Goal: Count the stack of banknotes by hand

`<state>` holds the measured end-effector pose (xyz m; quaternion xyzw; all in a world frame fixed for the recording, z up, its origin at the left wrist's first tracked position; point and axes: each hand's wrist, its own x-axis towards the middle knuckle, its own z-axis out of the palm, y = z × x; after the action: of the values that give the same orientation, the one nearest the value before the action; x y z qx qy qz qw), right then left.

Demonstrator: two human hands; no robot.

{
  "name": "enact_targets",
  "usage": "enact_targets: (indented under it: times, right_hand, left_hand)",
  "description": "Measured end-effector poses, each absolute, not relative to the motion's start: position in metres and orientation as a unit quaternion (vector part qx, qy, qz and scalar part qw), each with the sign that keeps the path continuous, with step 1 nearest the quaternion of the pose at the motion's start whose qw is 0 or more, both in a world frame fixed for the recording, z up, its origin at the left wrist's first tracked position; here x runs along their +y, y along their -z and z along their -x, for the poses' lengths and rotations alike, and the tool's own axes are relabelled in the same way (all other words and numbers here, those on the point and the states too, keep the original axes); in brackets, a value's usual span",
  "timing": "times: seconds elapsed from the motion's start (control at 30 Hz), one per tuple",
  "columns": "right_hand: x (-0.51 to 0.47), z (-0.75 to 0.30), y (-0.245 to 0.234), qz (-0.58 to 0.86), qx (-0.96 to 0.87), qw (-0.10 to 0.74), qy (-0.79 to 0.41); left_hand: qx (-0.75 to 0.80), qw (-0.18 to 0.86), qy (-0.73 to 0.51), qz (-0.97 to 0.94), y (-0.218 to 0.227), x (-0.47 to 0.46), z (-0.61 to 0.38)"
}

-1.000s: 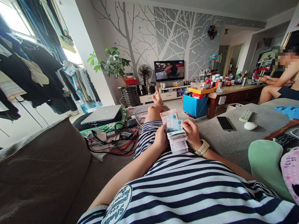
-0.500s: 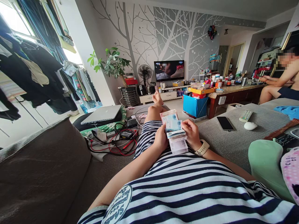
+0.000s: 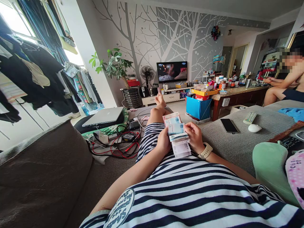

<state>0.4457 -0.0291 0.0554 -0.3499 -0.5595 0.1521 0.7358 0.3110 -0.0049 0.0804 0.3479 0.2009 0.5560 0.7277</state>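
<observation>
I lie back on a sofa in a navy and white striped dress, legs stretched toward the TV. Over my lap I hold a stack of banknotes (image 3: pixel 178 137), pale blue and pink, fanned lengthwise. My left hand (image 3: pixel 163 141) grips the stack's left side, fingers closed around it. My right hand (image 3: pixel 195 136), with a cream watch at the wrist, pinches the right edge of a blue note on top of the stack.
A grey cushion on my right carries a black phone (image 3: pixel 228 125), a remote (image 3: pixel 249 117) and a white mouse (image 3: pixel 254 128). A laptop (image 3: pixel 104 116) and tangled cables (image 3: pixel 116 142) lie to my left. Another person (image 3: pixel 282 84) sits at a cluttered table far right.
The top blue note has slid slightly down and left under my right fingers. The TV picture has changed. Both hands stay in place on the stack.
</observation>
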Motion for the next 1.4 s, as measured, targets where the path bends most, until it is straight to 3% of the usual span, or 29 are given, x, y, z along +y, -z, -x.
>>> enact_targets:
  times: [0.8,1.4]
  right_hand:
    - [-0.023,-0.450,-0.056,0.399,-0.525,0.735,-0.159]
    - [-0.032,-0.448,-0.061,0.354,-0.553,0.736,-0.166]
  left_hand:
    - [0.181,0.712,-0.549,-0.399,-0.072,0.003,-0.309]
    - [0.201,0.720,-0.561,-0.356,-0.083,0.000,-0.313]
